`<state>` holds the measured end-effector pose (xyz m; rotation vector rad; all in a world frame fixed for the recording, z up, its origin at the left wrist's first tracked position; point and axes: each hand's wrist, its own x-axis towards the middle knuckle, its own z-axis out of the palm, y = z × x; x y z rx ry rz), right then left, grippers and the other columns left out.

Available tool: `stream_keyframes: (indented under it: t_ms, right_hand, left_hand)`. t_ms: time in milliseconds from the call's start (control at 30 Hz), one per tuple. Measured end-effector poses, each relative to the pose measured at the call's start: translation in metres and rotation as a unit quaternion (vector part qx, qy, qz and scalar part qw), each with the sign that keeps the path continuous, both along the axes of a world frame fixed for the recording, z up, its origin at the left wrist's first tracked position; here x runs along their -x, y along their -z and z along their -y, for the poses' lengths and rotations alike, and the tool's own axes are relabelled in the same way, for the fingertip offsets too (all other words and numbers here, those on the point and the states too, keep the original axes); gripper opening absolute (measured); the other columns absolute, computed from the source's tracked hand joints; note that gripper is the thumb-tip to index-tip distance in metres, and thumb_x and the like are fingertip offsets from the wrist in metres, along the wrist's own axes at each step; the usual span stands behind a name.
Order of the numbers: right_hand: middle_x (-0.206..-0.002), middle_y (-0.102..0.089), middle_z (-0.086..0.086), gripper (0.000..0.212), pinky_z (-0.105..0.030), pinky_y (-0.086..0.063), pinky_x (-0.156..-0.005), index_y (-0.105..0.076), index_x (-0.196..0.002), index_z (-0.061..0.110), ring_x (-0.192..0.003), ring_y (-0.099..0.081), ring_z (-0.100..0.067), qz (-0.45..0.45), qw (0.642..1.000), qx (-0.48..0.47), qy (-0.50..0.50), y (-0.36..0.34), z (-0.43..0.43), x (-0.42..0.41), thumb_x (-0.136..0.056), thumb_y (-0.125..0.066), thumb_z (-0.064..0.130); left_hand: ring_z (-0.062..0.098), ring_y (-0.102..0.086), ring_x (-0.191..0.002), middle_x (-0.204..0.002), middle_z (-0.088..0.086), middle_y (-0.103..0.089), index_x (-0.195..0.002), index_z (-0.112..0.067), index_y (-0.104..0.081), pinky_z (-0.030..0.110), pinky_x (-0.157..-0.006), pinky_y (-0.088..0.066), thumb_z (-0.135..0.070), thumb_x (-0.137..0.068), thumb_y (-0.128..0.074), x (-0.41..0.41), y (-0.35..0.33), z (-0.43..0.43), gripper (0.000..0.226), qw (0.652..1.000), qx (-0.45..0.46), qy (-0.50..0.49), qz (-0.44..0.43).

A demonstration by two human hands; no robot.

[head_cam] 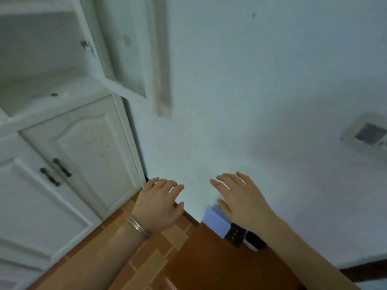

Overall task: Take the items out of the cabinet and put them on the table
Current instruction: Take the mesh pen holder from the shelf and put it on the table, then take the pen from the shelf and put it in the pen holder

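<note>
Both hands are empty with fingers spread: left hand (158, 204) over the tiled floor (146, 266), right hand (240, 200) above the brown bench (209, 264). A pale blue box (215, 221) and a dark item (235, 235) sit at the bench's far edge, just under the right hand. White cabinet (69, 151) stands well left, its upper door (125, 49) open.
</note>
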<state>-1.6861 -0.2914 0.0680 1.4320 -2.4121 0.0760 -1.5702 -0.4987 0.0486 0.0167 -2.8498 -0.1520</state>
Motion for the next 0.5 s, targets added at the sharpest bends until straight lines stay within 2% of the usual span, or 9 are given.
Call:
stream_keyframes:
  t_ms: [67,133,167,433,500]
  right_hand:
    - [-0.110,-0.067,-0.005,0.039,-0.041,-0.050,-0.089,-0.065,-0.114,0.015,-0.100,-0.064,-0.020,-0.003,0.999,0.014,-0.033,-0.029,0.036,-0.005,-0.080,-0.058,0.033]
    - [-0.112,-0.066,-0.005,0.046,-0.040,-0.050,-0.089,-0.063,-0.117,0.015,-0.101,-0.064,-0.020,0.004,0.998,0.025,-0.064,-0.053,0.074,-0.014,-0.084,-0.039,0.036]
    - [-0.113,-0.066,-0.005,0.048,-0.039,-0.049,-0.090,-0.062,-0.118,0.015,-0.101,-0.063,-0.020,0.002,0.996,0.027,-0.080,-0.063,0.094,-0.019,-0.084,-0.035,0.037]
    - [-0.108,-0.067,-0.001,0.046,-0.031,-0.052,-0.082,-0.065,-0.113,0.017,-0.093,-0.064,-0.017,-0.020,0.980,0.054,-0.191,-0.105,0.260,-0.073,-0.082,-0.036,0.037]
    - [-0.107,-0.067,0.000,0.041,-0.029,-0.052,-0.081,-0.065,-0.112,0.017,-0.093,-0.064,-0.015,-0.026,0.976,0.062,-0.207,-0.111,0.305,-0.082,-0.081,-0.045,0.035]
  left_hand:
    - [0.022,-0.067,-0.083,-0.092,0.001,-0.071,-0.098,-0.017,-0.072,0.040,-0.082,-0.052,-0.041,-0.074,-0.042,-0.012,-0.031,0.032,0.046,0.998,0.009,-0.045,-0.035]
    - [0.021,-0.067,-0.083,-0.091,0.000,-0.070,-0.098,-0.017,-0.071,0.039,-0.080,-0.053,-0.041,-0.075,-0.042,-0.031,-0.056,0.063,0.044,0.994,0.013,-0.090,-0.055]
    - [0.021,-0.066,-0.084,-0.092,0.000,-0.070,-0.099,-0.017,-0.071,0.038,-0.080,-0.052,-0.041,-0.076,-0.043,-0.043,-0.066,0.079,0.044,0.992,0.018,-0.111,-0.064]
    - [0.021,-0.065,-0.087,-0.092,-0.001,-0.068,-0.100,-0.018,-0.070,0.036,-0.078,-0.053,-0.047,-0.078,-0.042,-0.136,-0.103,0.214,0.046,0.970,0.069,-0.222,-0.077]
    - [0.022,-0.065,-0.086,-0.090,0.000,-0.068,-0.097,-0.017,-0.071,0.036,-0.078,-0.053,-0.046,-0.078,-0.043,-0.150,-0.116,0.251,0.045,0.966,0.080,-0.225,-0.097]
